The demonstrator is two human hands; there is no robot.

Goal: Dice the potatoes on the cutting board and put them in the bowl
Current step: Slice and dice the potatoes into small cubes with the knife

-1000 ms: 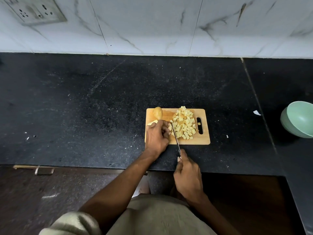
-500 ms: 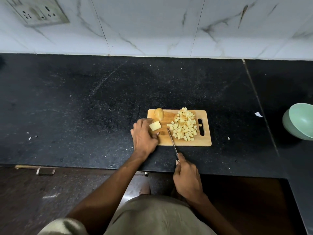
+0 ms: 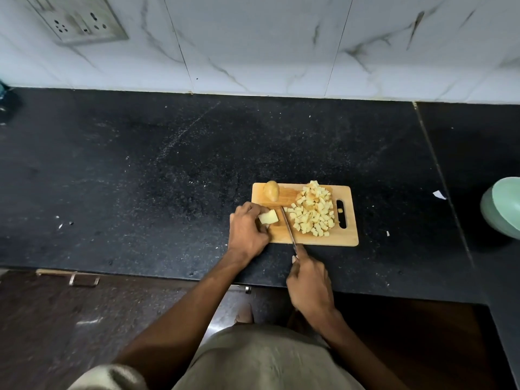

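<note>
Head view: left hand [image 3: 247,229] pinches a potato piece [image 3: 268,217] on the cutting board [image 3: 315,240]; right hand [image 3: 309,285] grips the knife [image 3: 288,226], blade seemingly touching the board, left of the diced pile [image 3: 312,209].

Wooden cutting board [image 3: 315,240], matt; speckled black stone counter [image 3: 168,170]; glossy marble-look wall tiles [image 3: 253,38]; metal knife [image 3: 287,226].

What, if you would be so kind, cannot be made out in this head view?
- Bowl: cut off by the right edge; its contents stay unseen.
- Knife handle: hidden inside the right hand.
- Potato piece: its left part is covered by the left hand.
</note>
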